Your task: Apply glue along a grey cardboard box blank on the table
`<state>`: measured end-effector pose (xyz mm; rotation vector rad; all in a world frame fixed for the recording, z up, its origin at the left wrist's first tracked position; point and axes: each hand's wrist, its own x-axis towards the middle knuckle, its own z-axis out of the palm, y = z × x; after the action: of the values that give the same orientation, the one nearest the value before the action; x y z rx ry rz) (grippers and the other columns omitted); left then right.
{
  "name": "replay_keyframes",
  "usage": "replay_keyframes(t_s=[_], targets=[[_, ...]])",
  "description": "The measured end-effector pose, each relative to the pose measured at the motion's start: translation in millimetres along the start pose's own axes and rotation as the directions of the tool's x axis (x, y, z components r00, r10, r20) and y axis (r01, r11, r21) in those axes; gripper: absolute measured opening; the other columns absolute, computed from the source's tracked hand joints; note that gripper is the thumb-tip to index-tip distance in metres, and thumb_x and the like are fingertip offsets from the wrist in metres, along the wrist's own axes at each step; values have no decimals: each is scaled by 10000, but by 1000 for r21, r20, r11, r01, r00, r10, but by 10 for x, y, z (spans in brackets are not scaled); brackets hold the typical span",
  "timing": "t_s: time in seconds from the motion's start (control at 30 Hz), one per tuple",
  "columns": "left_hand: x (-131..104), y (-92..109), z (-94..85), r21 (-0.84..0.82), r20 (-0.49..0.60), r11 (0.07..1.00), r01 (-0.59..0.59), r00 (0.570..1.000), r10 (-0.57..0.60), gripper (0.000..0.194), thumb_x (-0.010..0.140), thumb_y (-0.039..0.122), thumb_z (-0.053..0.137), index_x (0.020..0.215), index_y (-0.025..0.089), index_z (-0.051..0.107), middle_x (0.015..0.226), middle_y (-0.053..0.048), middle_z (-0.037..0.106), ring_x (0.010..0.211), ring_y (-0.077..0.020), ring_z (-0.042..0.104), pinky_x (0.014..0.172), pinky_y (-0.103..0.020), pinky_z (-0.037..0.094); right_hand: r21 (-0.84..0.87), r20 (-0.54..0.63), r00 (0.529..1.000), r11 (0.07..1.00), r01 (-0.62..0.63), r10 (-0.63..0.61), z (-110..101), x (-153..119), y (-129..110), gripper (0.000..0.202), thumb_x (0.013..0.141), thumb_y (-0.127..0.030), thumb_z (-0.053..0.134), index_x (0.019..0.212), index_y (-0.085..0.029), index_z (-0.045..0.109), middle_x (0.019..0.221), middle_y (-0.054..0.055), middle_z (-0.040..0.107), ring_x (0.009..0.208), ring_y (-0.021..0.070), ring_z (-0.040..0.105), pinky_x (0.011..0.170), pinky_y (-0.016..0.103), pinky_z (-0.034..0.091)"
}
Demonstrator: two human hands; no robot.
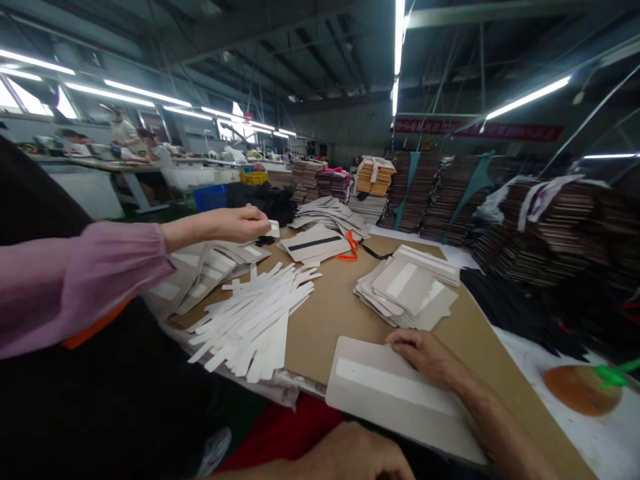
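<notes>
A grey board [395, 393] with a white strip along it lies at the table's near edge. My right hand [425, 353] is closed on its upper edge, thumb and fingers pinching it. Below the board, at the bottom of the view, is my left hand [355, 453]; its fingers are mostly hidden, and I cannot tell what they hold. Beyond the board sits a pile of grey boards with white strips [405, 283]. Many loose white strips [250, 320] are heaped left of the board.
A co-worker's hand [240, 223] in a mauve sleeve [100, 273] holds a small white piece at left. Behind are an orange band [350, 247], a board with a black strip [315, 245] and tall stacks of boards [415, 193]. Black cloth [520, 307] lies at right.
</notes>
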<state>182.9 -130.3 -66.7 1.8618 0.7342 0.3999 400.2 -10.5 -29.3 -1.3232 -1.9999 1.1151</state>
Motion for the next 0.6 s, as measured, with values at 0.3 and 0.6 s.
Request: replay_keyframes(t_s=[0.3,0.6], targets=[[6,35,-267,783,-196,617,-83,908,370,392,902,353,722,1221,161,598,1357,-84,623,1318,-272,506,1158,-406,407,-141,-145,973,977,158,-179,244,74,8,235,846,-375,570,866,-244,763,895,40,734,893,247,653,866,363,470],[-58,-11,-443,756,-210,653,-34,933,292,372,942,307,673,1277,187,567,1373,-101,596,1289,-281,534,1135,-454,448,127,-894,375,942,-311,244,-451,-1031,251,601,813,-696,593,1232,-271,658,1111,113,700,1059,368,644,1011,572,434]])
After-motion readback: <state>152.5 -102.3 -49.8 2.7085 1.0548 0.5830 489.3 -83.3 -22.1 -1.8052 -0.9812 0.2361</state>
